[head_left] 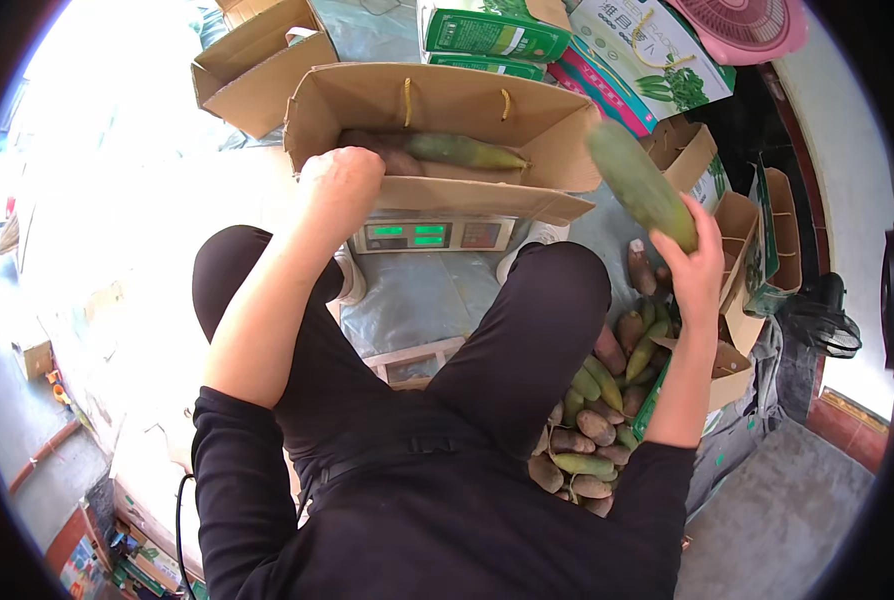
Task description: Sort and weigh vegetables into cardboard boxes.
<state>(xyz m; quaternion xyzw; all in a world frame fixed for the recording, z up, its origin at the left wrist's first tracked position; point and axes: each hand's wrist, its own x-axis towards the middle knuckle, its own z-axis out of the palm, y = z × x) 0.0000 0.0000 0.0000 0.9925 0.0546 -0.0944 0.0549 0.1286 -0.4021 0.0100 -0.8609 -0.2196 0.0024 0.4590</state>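
Raised at the right, my right hand is closed around the lower end of a large green radish, which tilts up and to the left. My left hand is closed at the near left edge of an open cardboard box; what its fingers grip is hidden. Inside the box lie a long green radish and reddish-brown radishes, partly behind my left hand. Under the box sits a digital scale with lit green displays.
Beside my right leg is a pile of green and reddish radishes. Open cartons stand at the right, near a black fan. Another open carton and printed green boxes are at the back, with a pink fan.
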